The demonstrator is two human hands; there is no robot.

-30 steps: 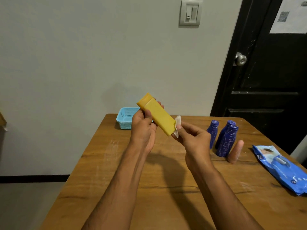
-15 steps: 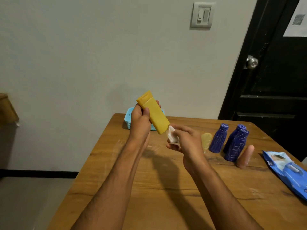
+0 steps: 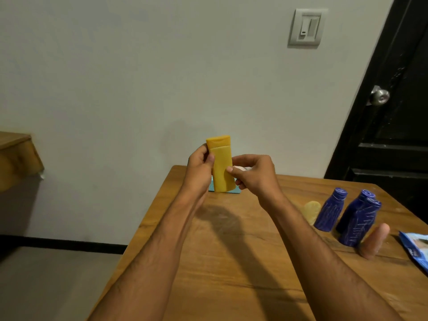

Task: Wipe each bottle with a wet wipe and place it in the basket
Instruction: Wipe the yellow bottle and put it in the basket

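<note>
We hold the yellow bottle (image 3: 221, 167) upright above the table's far edge, our left hand (image 3: 198, 172) gripping its side, our right hand (image 3: 253, 177) pinching the wipe (image 3: 240, 168) against it; the basket (image 3: 224, 190) lies directly behind.

Yellow bottle (image 3: 221, 167) – plain; 3 blue bottles (image 3: 330, 213) w/ pale line pattern; wipes pack (image 3: 415, 250) – blue.
</note>
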